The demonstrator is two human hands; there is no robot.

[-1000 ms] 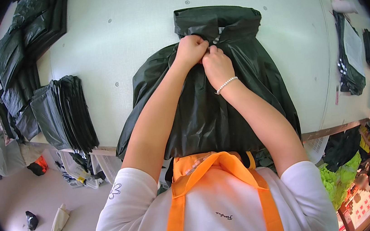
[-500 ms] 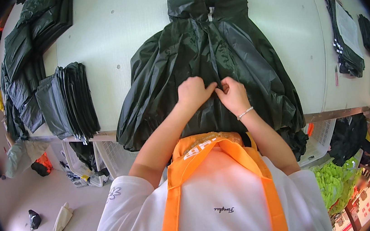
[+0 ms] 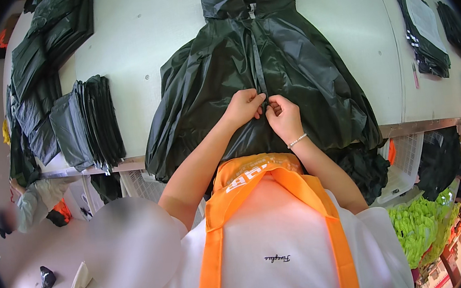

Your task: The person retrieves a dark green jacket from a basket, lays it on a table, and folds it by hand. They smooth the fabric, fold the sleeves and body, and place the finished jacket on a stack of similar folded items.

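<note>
A shiny, dark green rain jacket (image 3: 221, 60) lies spread on the white table, its collar at the far end and its hem hanging over the near edge. My left hand (image 3: 246, 107) pinches the jacket's front strip around the middle. Right beside it, my right hand (image 3: 284, 118) has thumb and fingers closed on the same strip. A small gap shows between the hands, and the fingertips partly hide the cloth they grip. Up toward the collar the strip runs fairly straight, with a small pale tag (image 3: 252, 8) at the neck.
Folded dark pieces (image 3: 83, 124) are stacked on the left of the table (image 3: 133, 35), near larger dark bundles (image 3: 37, 69). At right lie dark pieces with a white sheet (image 3: 422, 17). White baskets (image 3: 406, 166) and yellow-green bundles (image 3: 419, 227) are below. A person (image 3: 38, 200) is at far left.
My left fingers have curled in to a closer pinch. The front strip now lies straighter and smoother above my hands. A round blurred patch now covers the area by my left sleeve.
</note>
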